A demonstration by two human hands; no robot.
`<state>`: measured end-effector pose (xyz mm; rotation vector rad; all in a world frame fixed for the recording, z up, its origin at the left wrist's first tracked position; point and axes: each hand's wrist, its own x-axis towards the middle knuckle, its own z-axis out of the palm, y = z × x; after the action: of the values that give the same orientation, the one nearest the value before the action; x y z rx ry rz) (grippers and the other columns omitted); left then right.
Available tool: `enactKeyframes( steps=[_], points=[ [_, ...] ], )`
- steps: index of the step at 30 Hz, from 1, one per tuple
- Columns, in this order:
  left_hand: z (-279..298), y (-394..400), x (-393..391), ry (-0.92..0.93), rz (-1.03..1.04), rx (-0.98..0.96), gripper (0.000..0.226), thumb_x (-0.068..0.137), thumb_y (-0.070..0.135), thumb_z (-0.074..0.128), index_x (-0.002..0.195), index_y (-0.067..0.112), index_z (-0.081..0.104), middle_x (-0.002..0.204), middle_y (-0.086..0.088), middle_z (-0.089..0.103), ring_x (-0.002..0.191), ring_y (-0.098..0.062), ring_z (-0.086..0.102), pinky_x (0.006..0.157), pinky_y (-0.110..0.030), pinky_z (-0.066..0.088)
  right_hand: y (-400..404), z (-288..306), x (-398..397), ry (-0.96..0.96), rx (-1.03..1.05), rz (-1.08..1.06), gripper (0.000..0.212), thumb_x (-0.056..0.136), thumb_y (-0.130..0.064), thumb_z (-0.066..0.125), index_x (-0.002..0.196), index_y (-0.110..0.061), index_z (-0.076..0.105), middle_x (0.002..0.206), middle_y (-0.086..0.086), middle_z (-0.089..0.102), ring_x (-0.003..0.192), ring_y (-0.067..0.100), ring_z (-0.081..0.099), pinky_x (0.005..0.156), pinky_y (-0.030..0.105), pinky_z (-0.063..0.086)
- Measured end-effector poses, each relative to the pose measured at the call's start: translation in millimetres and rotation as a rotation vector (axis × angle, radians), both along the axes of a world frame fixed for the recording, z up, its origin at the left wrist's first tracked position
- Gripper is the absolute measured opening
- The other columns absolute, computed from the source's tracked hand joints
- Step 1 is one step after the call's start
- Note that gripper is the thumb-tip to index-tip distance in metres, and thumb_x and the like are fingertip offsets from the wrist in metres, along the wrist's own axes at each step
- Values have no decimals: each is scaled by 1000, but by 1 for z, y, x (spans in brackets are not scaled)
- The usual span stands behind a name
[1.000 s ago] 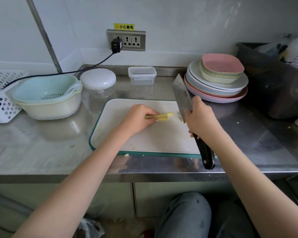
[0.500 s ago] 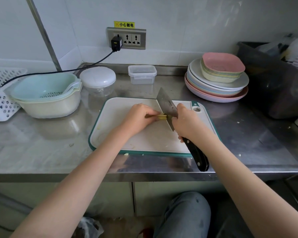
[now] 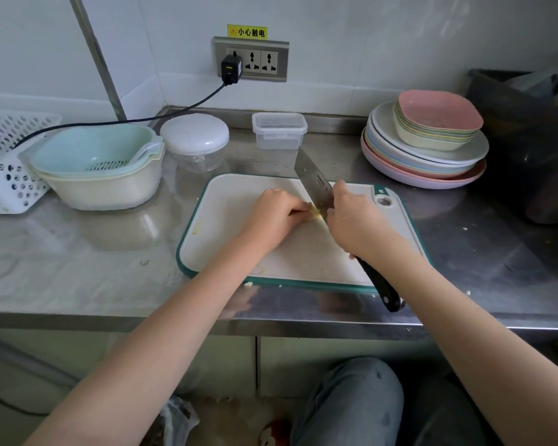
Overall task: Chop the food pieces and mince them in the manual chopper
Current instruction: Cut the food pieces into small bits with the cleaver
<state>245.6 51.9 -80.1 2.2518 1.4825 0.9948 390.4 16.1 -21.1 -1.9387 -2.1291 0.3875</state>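
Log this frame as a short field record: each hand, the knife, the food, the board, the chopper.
left hand: holds the food down on the board
right hand: grips the knife
knife: blade down at the food, beside the left fingertips
food piece: pale yellow, mostly hidden
cutting board: white, green rim, on steel counter
manual chopper: lidded, behind the board, untouched

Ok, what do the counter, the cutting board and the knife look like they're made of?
Counter: likely stainless steel, brushed grey with blurred reflections of the bowls. Cutting board: apparently plastic, matte white with a teal rim and a moulded hanging hole. Knife: shiny metal blade that mirrors the light; its black glossy handle, gripped by the right hand, could be plastic or lacquered wood.
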Motion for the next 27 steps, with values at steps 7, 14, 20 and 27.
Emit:
enactKeyframes(
  steps=[7, 14, 20, 27],
  points=[
    [3, -3, -1, -22, -4, -4, 17, 79, 17, 75, 96, 13, 77, 92, -8, 75, 84, -24, 68, 76, -30, 48, 11, 8, -1, 5, -85, 30, 5, 94, -4, 36, 97, -7, 37, 71, 16, 51, 41, 27, 55, 33, 31, 47],
    [9, -7, -2, -10, -3, -46, 18, 84, 16, 70, 101, 12, 75, 97, -9, 74, 94, -24, 68, 83, -30, 50, 22, 13, 16, 145, -67, 45, 15, 96, -15, 41, 110, -8, 40, 75, 14, 53, 46, 28, 58, 34, 35, 49],
    [15, -8, -13, -20, 39, -112, 34, 82, 16, 72, 116, 13, 68, 111, -9, 71, 106, -20, 64, 94, -27, 45, 15, 16, 27, 175, -17, 49, 8, 97, -18, 41, 99, -11, 37, 74, 14, 54, 41, 24, 55, 30, 20, 38],
    [9, -12, -9, -75, 65, -21, 12, 80, 10, 73, 92, 9, 77, 90, -9, 75, 86, -24, 70, 80, -33, 51, 8, 9, 9, 121, -61, 88, 10, 99, -17, 37, 99, -7, 36, 71, 16, 54, 44, 29, 56, 31, 27, 44]
  ],
)
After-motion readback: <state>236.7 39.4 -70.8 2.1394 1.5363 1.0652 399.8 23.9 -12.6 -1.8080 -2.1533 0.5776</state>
